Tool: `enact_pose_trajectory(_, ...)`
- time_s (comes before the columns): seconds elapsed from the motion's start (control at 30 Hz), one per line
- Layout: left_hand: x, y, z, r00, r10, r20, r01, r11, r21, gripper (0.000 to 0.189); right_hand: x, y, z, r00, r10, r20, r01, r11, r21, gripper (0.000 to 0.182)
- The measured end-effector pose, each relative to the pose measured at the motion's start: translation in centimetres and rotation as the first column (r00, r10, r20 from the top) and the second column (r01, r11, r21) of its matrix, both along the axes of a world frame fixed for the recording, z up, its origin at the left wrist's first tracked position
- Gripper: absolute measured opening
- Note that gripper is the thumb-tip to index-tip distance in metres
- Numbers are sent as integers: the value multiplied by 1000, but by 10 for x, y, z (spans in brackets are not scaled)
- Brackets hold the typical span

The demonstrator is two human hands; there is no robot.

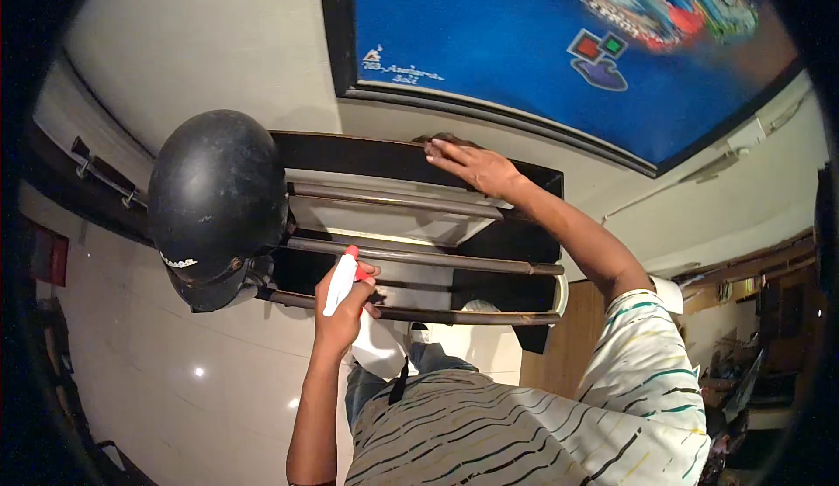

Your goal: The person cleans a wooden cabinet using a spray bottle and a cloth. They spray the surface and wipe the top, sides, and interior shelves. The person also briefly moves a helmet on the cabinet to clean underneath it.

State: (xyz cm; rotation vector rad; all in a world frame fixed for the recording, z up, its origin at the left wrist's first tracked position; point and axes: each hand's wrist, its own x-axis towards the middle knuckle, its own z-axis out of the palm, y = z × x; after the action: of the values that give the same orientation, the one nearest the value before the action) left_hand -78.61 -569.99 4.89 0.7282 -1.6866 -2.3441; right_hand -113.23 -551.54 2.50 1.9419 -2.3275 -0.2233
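Observation:
My left hand is wrapped around a white spray bottle with a red nozzle, held in front of my body. The bottle's lower end points back towards my striped shirt. My right hand reaches to the far side of a rack and presses on its black top board. Under its fingertips shows a crumpled dark cloth, mostly covered by the hand. The rack has several brown rails running crosswise. A matte black helmet with a peak rests on the rack's left end.
Behind the rack, a framed blue painting hangs on a pale wall. Glossy floor tiles spread out at the left. A brown wooden panel stands past the rack's right end, and a white cable runs along the wall.

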Motion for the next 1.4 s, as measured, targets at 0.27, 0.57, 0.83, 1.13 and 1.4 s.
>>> enact_pose_trajectory(0.27,-1,10,18,999,40,-22,-41,999,-32,19,16,49,50,862,-330,385,404,906,-127,56)
enact_pose_trajectory(0.57,-7,3,17,999,-30,-11,29,998,-64,21,78,131,41,688,-454,567,499,862,85,60)
enact_pose_trajectory(0.83,-22,10,20,992,-130,-4,129,990,-63,20,103,154,-4,846,-493,204,524,840,-140,56)
enact_pose_trajectory(1.13,-13,10,21,994,-111,4,111,990,-90,22,115,62,-35,887,-367,279,427,882,-200,57)
enact_pose_trajectory(1.4,9,-5,15,1000,-5,-11,4,997,-73,20,143,-33,-29,854,-269,446,379,908,-178,61)
